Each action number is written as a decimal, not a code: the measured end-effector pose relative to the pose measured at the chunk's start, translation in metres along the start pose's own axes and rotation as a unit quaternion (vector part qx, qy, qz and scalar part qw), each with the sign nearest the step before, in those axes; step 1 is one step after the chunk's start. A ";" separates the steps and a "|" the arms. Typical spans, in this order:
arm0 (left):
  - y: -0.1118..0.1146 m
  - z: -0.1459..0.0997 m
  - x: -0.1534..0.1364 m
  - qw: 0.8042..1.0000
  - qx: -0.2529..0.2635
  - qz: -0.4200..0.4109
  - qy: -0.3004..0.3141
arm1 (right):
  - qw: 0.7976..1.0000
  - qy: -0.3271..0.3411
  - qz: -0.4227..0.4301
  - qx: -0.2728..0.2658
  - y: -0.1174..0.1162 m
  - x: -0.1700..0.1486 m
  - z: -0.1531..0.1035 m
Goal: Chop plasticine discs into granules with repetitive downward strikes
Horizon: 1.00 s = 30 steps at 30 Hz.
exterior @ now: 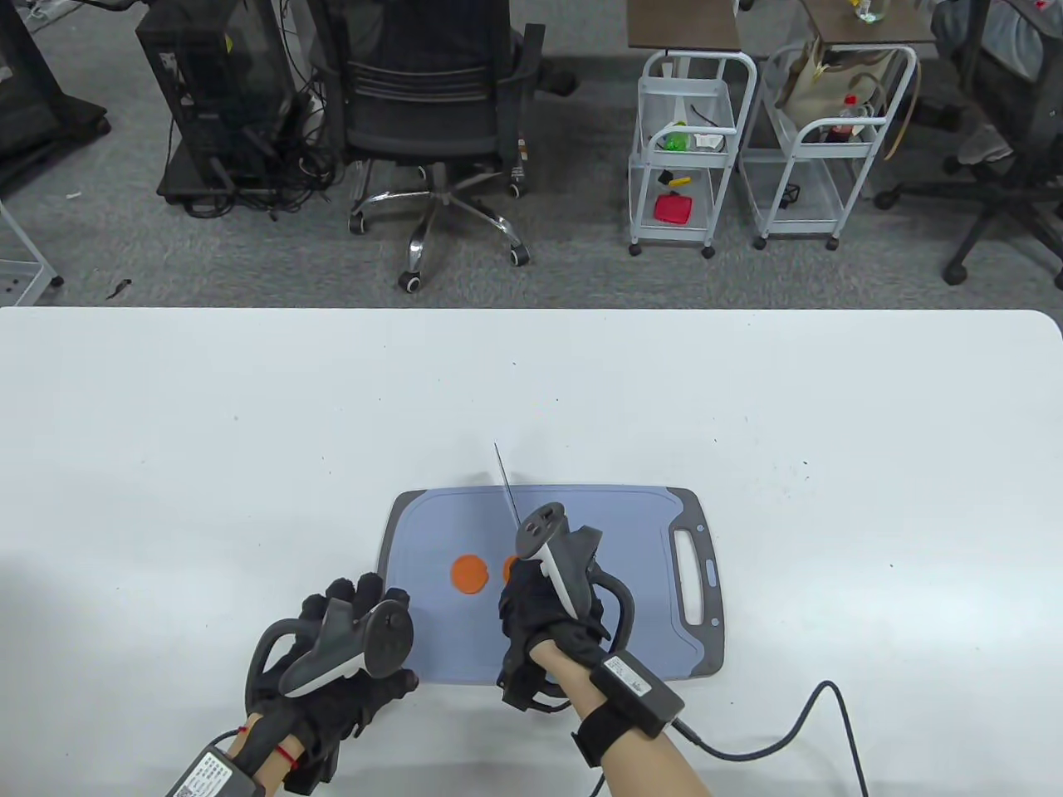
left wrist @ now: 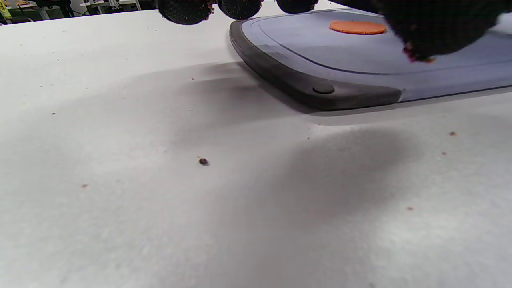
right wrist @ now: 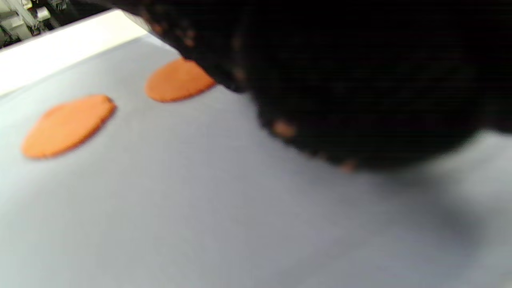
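Right hand grips the knife above two soft, sticky-looking discs; left hand rests spread, holding nothing.

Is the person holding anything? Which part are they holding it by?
The right hand holds a knife by its handle, which the glove hides; only the thin blade shows. The left hand rests by the cutting board, holding nothing visible.

left hand flat, right hand fisted
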State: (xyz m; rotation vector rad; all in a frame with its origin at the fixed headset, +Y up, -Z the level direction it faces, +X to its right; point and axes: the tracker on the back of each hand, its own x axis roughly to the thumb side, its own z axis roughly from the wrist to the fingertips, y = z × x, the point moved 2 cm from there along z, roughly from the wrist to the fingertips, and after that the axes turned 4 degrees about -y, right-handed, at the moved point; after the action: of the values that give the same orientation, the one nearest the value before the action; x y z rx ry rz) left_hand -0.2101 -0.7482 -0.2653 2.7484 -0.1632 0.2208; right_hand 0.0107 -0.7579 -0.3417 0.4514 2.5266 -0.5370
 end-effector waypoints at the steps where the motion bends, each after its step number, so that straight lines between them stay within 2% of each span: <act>1: 0.000 0.000 0.000 1.000 -0.001 -0.001 0.000 | 1.000 0.002 -0.010 0.000 0.002 0.004 0.004; 7: -0.001 -0.003 -0.002 1.000 0.004 -0.002 0.003 | 0.995 -0.029 -0.043 0.085 0.026 0.012 0.005; 9: 0.000 -0.002 -0.001 1.000 0.003 0.002 0.000 | 0.994 -0.034 -0.030 0.098 0.025 0.006 0.003; 11: 0.000 -0.002 -0.001 1.000 0.000 0.005 -0.001 | 0.997 -0.026 -0.014 0.073 0.009 0.000 0.001; 12: 0.000 -0.002 0.000 1.000 0.000 0.005 0.000 | 0.999 -0.018 -0.018 0.044 0.000 -0.001 0.001; 13: 0.001 -0.001 0.001 1.000 0.001 0.005 0.002 | 1.000 -0.001 0.002 -0.012 0.000 0.001 -0.003; 14: 0.001 -0.001 0.001 1.000 -0.001 0.007 0.005 | 1.000 -0.006 0.004 -0.007 -0.001 0.004 0.000; 17: 0.001 -0.001 -0.001 1.000 -0.001 0.002 0.001 | 0.998 -0.024 -0.005 0.057 0.011 0.013 0.018; 20: -0.002 -0.004 -0.003 1.000 0.008 0.000 0.002 | 0.994 -0.038 -0.027 0.099 0.028 0.017 0.015; 22: -0.003 -0.004 -0.003 1.000 0.008 -0.003 0.004 | 0.992 -0.039 -0.044 0.114 0.034 0.008 0.005; 25: -0.003 -0.003 -0.002 1.000 0.009 0.000 0.002 | 0.992 -0.029 -0.032 0.115 0.025 -0.005 -0.001; 27: -0.001 -0.002 0.000 1.000 0.001 0.004 0.005 | 0.994 -0.023 0.000 0.103 0.005 -0.013 0.004; 28: 0.000 -0.002 0.001 1.000 -0.002 0.007 0.006 | 0.999 -0.009 0.029 0.035 0.002 -0.014 0.004; 30: 0.002 -0.001 0.001 1.000 -0.007 0.006 0.005 | 0.998 -0.023 0.034 0.048 0.004 -0.005 0.014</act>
State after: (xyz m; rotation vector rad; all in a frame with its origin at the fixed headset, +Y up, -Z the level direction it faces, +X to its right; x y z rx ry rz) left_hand -0.2096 -0.7495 -0.2636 2.7318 -0.1782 0.2359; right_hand 0.0215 -0.7618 -0.3510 0.5530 2.4404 -0.6379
